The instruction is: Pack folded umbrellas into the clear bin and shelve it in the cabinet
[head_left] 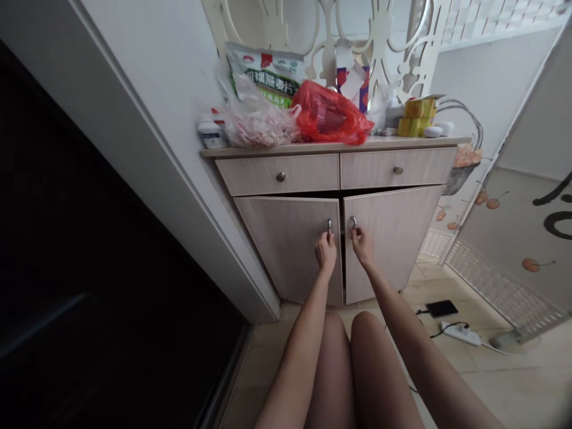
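A pale wood cabinet has two lower doors, both slightly ajar, with a dark gap between them and along their tops. My left hand [326,250] is closed on the metal handle [329,224] of the left door [290,244]. The handle [353,221] of the right door [397,232] is pinched by the fingers of my right hand [361,245]. Above the doors are two closed drawers, the left drawer [250,174] and the right drawer [370,170], each with a round knob.
On the cabinet top [286,148] sit a red plastic bag [328,113], a clear bag [263,122], a white bottle [211,132] and yellow packs [415,116]. A power strip [460,333] and a dark phone-like device [441,308] lie on the floor at right. A wall edge stands left.
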`<action>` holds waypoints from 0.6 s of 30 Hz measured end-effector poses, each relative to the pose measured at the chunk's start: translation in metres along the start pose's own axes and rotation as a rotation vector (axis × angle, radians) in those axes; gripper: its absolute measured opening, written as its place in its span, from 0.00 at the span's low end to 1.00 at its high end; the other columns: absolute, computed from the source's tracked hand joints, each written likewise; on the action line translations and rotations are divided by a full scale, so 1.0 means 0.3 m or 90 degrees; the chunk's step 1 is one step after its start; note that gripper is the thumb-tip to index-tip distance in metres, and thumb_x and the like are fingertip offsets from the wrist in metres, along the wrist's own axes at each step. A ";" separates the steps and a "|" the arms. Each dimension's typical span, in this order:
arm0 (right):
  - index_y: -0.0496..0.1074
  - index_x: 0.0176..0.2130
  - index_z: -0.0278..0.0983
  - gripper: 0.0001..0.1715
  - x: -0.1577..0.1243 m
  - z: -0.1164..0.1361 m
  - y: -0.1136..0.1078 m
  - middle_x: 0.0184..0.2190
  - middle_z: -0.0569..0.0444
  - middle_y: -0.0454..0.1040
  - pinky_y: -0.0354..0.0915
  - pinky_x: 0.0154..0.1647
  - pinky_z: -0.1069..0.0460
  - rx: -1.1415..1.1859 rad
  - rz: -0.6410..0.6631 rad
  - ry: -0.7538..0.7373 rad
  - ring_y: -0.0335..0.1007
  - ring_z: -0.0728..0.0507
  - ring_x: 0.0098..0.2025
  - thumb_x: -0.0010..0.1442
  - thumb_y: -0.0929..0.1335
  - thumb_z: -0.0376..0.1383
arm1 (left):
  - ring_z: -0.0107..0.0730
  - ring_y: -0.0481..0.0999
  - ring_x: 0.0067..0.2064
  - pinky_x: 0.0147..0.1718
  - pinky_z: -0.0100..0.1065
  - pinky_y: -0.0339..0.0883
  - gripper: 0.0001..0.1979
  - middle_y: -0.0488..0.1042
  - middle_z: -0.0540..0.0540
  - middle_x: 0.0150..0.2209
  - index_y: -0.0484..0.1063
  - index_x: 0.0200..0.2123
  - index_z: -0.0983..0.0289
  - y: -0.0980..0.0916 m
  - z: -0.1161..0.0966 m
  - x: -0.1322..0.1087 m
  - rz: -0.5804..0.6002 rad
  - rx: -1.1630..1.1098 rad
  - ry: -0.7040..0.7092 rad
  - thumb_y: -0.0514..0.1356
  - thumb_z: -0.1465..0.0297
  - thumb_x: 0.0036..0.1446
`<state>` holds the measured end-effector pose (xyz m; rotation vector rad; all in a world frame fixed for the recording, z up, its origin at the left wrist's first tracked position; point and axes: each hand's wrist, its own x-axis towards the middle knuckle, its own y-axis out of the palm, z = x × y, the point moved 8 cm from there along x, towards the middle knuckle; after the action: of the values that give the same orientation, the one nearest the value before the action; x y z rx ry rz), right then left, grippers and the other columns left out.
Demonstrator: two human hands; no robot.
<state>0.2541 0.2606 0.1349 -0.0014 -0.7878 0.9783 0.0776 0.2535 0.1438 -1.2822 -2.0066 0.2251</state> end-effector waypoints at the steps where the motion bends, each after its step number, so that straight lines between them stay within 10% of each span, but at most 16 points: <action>1: 0.76 0.42 0.36 0.22 -0.030 0.005 -0.037 0.37 0.45 0.79 0.63 0.44 0.48 -0.016 -0.010 -0.003 0.70 0.41 0.40 0.67 0.60 0.46 | 0.39 0.79 0.40 0.40 0.33 0.64 0.10 0.80 0.63 0.38 0.75 0.39 0.65 -0.027 0.004 -0.031 -0.023 -0.003 0.012 0.54 0.69 0.65; 18: 0.79 0.36 0.36 0.30 -0.427 -0.030 -0.821 0.30 0.47 0.77 0.61 0.39 0.47 -0.215 -0.153 -0.069 0.69 0.41 0.34 0.66 0.61 0.56 | 0.43 0.82 0.36 0.37 0.37 0.73 0.15 0.82 0.62 0.35 0.78 0.35 0.64 -0.675 0.275 -0.414 -0.278 0.062 0.015 0.58 0.60 0.57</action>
<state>0.4022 0.0255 0.1356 -0.1432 -1.0200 0.6138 -0.0925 0.0691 0.1262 -0.7580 -2.1684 0.0957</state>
